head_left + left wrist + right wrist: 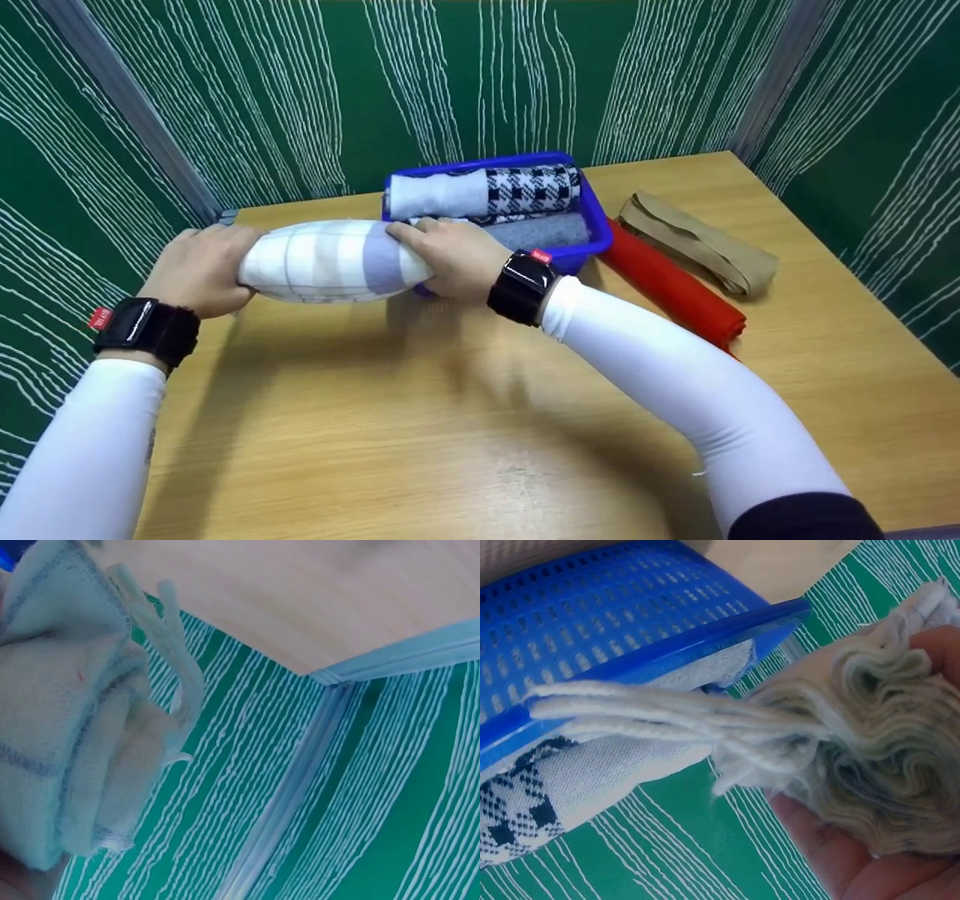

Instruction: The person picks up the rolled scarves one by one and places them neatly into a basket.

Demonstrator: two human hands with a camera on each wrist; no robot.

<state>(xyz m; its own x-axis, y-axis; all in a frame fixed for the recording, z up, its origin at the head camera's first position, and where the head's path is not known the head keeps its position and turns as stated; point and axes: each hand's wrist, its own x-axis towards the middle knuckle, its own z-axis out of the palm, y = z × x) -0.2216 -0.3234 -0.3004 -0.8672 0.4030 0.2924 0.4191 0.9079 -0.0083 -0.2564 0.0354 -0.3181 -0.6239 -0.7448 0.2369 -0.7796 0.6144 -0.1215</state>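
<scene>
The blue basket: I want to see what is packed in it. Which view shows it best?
The head view: the blue basket sits whole on the table, holding a white and houndstooth roll and a grey roll. The right wrist view shows only its perforated wall and rim close up. The left wrist view shows just a blue sliver in one corner.

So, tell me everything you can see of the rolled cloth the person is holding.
The rolled cloth is white with wide grey bands and thin dark lines, soft and fleecy, wound into a tight roll. It lies level above the wooden table, just in front of the blue basket. The left hand grips one end, the right hand the other. Loose fringe strands hang from its ends.
</scene>
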